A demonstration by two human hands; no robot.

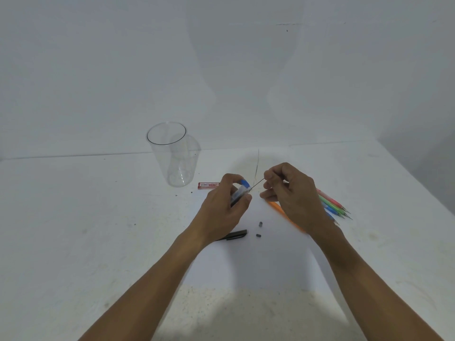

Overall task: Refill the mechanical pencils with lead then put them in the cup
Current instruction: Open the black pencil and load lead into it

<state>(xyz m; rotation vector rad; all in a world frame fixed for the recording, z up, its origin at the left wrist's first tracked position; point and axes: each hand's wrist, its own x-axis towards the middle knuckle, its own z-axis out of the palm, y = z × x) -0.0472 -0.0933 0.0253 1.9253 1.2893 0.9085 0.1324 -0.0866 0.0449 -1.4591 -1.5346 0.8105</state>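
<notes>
The left hand (222,205) has its fingers curled round one blue pencil (242,190), held up off the white surface (73,230). The right hand (290,193) pinches one thin lead (257,184), its low end just beside the pencil's top. One clear cup (170,153) stands past the left fingers, near the far edge by the wall. One red lead box (208,185) lies just left of them. One orange pencil (280,210) lies under the right fingers, and at least four more pencils (332,205) lie to their right. Two small dark caps (260,224) and one black pen (234,235) lie nearer. The surface stretches wide to the left.

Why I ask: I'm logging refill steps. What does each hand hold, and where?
Left hand: blue-capped pencil, around its barrel. Right hand: lead stick, by one end.
</notes>
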